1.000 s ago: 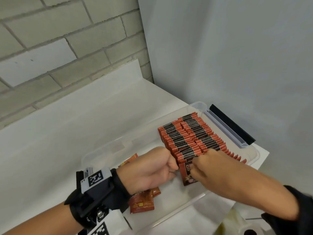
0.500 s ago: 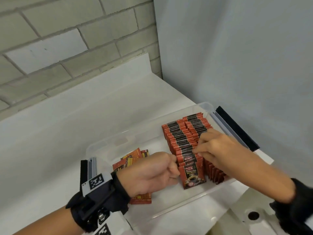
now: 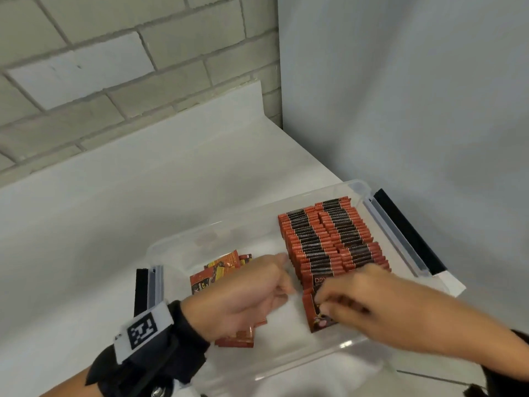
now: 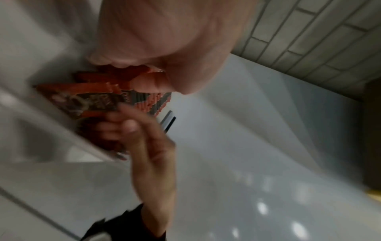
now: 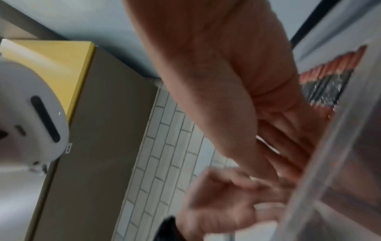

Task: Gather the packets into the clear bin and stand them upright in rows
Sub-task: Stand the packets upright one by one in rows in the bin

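Fingers (image 3: 329,306) of right hand (image 3: 369,308) being curled onto front packet (image 3: 317,319) at near end of standing rows; whether it is being pinched or only pressed cannot be told through blur

Clear bin (image 3: 406,247) being filled from right side: standing rows (image 3: 326,239) running away from person, packet faces turned toward near wall

Loose packets (image 3: 217,272) lying flat at bin's left, partly under left hand (image 3: 246,296)

Left hand sitting nearer loose packets, fingers half curled, grip on anything not being shown
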Demonstrator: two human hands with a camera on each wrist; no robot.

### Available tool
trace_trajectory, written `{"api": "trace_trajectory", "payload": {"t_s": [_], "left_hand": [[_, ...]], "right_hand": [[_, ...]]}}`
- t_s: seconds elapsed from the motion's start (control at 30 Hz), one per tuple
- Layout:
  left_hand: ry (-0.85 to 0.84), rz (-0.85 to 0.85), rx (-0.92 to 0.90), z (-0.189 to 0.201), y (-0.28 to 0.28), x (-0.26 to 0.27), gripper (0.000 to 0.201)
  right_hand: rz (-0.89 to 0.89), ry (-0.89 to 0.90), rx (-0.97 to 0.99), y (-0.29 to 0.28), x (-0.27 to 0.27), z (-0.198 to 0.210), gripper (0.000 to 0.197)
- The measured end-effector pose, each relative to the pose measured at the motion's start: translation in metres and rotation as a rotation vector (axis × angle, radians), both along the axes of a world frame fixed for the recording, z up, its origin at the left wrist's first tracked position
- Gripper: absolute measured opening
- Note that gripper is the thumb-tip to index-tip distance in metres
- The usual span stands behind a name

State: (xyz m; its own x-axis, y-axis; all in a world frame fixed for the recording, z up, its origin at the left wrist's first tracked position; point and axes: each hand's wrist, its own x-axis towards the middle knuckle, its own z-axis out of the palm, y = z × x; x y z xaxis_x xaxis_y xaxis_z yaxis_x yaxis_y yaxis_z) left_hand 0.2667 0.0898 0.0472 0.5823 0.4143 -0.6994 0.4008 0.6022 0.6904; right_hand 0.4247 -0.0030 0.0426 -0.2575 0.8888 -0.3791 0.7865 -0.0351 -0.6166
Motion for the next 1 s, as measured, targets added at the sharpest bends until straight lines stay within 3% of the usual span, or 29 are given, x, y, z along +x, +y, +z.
{"api": "trace_trajectory", "payload": {"t_s": [0.1, 0.23, 0.3, 0.4, 0.53, 0.73, 0.9, 1.0], "left_hand": [[0.028, -0.283, 0.367, 0.018, 0.015, -0.008, 0.05], [0.152, -0.704, 1.008, 0.036, 0.036, 0.001, 0.028], [0.197, -0.848, 1.155, 0.028, 0.042, 0.019, 0.021], [0.176, -0.975, 1.186, 0.004, 0.042, 0.037, 0.017], [0.119, -0.944, 1.304, -0.011, 0.047, 0.042, 0.015], [0.102, -0.959, 1.251, -0.012, 0.057, 0.037, 0.02], [0.066, -0.892, 1.24, -0.016, 0.055, 0.035, 0.02], [0.1, -0.761, 1.238, -0.004, 0.051, 0.03, 0.021]], "right_hand": [[-0.031, -0.093, -0.109, -0.003, -0.018, -0.012, 0.029], [-0.157, -0.115, -0.119, -0.002, -0.024, -0.014, 0.034], [-0.186, -0.095, -0.146, -0.002, -0.026, -0.012, 0.033], [-0.22, -0.088, -0.159, -0.001, -0.026, -0.011, 0.031], [-0.231, -0.126, -0.117, -0.001, -0.027, -0.015, 0.025], [-0.232, -0.127, -0.116, -0.002, -0.029, -0.018, 0.025], [-0.184, -0.2, -0.134, 0.001, -0.029, -0.017, 0.031], [-0.107, -0.316, -0.075, 0.001, -0.03, -0.023, 0.033]]}}
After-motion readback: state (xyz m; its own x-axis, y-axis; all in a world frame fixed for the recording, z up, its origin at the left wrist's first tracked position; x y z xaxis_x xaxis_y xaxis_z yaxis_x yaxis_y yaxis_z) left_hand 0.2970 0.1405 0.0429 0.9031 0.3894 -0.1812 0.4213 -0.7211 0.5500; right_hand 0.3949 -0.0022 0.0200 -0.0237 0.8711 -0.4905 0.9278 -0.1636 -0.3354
